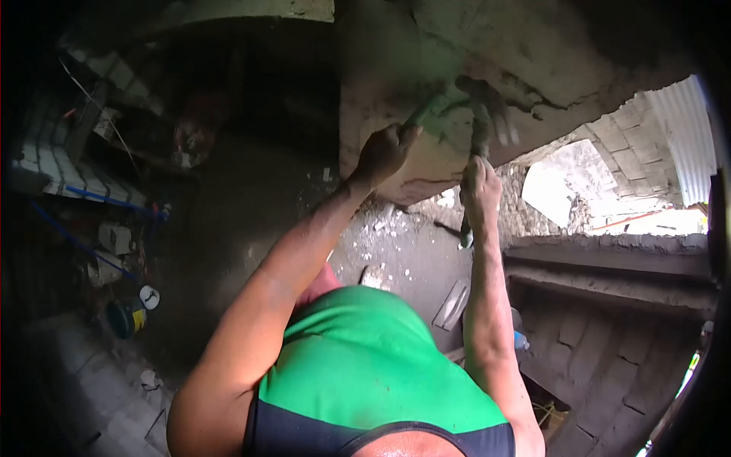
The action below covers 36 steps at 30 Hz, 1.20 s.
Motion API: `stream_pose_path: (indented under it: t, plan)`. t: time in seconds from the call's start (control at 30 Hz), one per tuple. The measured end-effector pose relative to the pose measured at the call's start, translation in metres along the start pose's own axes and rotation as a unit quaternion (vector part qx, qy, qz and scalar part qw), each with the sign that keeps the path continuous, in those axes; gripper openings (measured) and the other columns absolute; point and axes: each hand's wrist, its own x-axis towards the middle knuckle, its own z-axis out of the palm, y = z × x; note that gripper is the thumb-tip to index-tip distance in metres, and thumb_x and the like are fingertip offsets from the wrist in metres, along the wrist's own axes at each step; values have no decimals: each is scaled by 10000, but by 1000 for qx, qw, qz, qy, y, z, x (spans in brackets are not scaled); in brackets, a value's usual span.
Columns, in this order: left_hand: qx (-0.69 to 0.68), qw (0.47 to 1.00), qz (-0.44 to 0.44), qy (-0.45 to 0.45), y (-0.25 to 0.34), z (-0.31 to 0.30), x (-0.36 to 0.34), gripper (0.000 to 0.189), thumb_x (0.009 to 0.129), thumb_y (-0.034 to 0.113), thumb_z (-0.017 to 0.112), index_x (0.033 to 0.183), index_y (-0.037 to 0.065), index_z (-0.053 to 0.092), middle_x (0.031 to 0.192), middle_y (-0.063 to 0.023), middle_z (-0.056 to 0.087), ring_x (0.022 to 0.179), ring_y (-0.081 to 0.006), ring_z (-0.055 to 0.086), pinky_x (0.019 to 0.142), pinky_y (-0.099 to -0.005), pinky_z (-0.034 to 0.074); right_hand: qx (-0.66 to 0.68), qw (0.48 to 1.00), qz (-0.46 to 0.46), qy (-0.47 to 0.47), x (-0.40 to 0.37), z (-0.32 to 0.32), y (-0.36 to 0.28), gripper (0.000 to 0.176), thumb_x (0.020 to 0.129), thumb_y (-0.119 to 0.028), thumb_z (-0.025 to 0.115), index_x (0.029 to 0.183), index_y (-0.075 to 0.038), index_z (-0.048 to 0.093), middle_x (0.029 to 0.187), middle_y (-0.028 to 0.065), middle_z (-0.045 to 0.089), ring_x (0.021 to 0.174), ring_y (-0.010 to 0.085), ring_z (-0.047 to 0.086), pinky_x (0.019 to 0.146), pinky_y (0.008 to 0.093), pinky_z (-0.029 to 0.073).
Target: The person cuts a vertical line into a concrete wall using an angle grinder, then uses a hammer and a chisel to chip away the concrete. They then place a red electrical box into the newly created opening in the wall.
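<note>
My right hand (pixel 481 186) is closed round the handle of a hammer (pixel 481 126). The hammer's dark head is blurred, close over a cracked concrete slab (pixel 381 107), and the handle's lower end sticks out below my fist. To the left, my left hand (pixel 387 156) grips a chisel (pixel 423 113), a narrow bar slanting up and right against the slab. A greenish haze covers the spot where its tip meets the concrete. Dark cracks run across the slab to the right of the hammer.
Pale rubble (pixel 388 225) litters the floor below the slab. A flat rectangular piece (pixel 451 305) lies near my right forearm. Block walls and a concrete ledge (pixel 609 259) stand at right. Blue hose (pixel 106 196) and a dark bucket (pixel 122 318) are at left.
</note>
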Motion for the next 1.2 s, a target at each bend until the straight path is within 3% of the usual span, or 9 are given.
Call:
stream_pose_path:
  t: [0.03,0.13,0.17,0.2,0.27,0.6,0.87,1.07,1.2]
  plan:
    - [14,1000,16,11,-5,-4,7,516,982,520,532,864,31,647,697,-206,652,684,-400,666,593,-473,506,-142,951,-261,82,4,-1,14,482,1041,-455,429,810,-46,538,611,-3,474,520,100,470,462,270,385]
    - [122,990,66,30,-69,-4,-12,464,958,493,595,848,43,623,683,-192,645,629,-396,655,551,-473,503,92,995,-47,9,-25,-26,-22,412,1005,-375,485,793,-30,564,613,62,508,558,140,520,477,315,390]
    - [147,986,77,17,-88,-10,-22,458,958,489,598,840,47,607,675,-188,642,613,-395,649,542,-468,502,-146,964,-212,59,-19,-34,15,616,1017,-612,367,810,-53,524,590,7,473,473,93,451,438,249,374]
    - [172,981,87,4,-95,-12,-25,452,957,485,600,833,50,591,666,-184,638,597,-393,643,532,-463,500,50,994,-99,25,-35,-36,-19,650,990,-664,382,797,-57,514,583,1,471,467,92,445,438,247,372]
    - [157,986,59,3,-80,-16,-30,436,955,472,610,833,55,577,658,-180,630,598,-387,645,525,-455,498,101,991,-85,-7,-46,-44,8,646,977,-675,405,792,-65,508,587,-4,473,470,88,445,436,242,368]
    - [45,991,123,-26,-5,-25,-25,344,963,392,636,874,66,575,622,-155,590,561,-341,617,521,-444,457,151,980,129,-17,-95,-22,63,601,996,-630,419,786,-75,516,580,-14,461,459,88,427,421,251,358]
    - [-115,993,12,-28,-15,8,2,453,1000,475,550,893,38,602,657,-134,600,577,-283,592,547,-409,438,100,993,47,-52,-85,-34,49,534,991,-588,489,853,-77,554,586,-30,469,483,60,431,435,228,342]
    - [-107,994,16,-31,-18,13,0,476,1006,479,535,936,16,623,692,-140,618,620,-286,593,590,-404,452,-44,970,-229,69,-51,-17,9,502,960,-512,604,937,-10,615,624,-5,539,563,133,500,529,302,423]
    - [-122,990,72,28,-26,25,1,500,1009,497,518,909,16,611,654,-110,590,592,-270,581,575,-415,452,-165,985,-46,-24,-15,-6,23,398,978,-372,590,911,19,625,650,171,577,575,231,550,575,366,467]
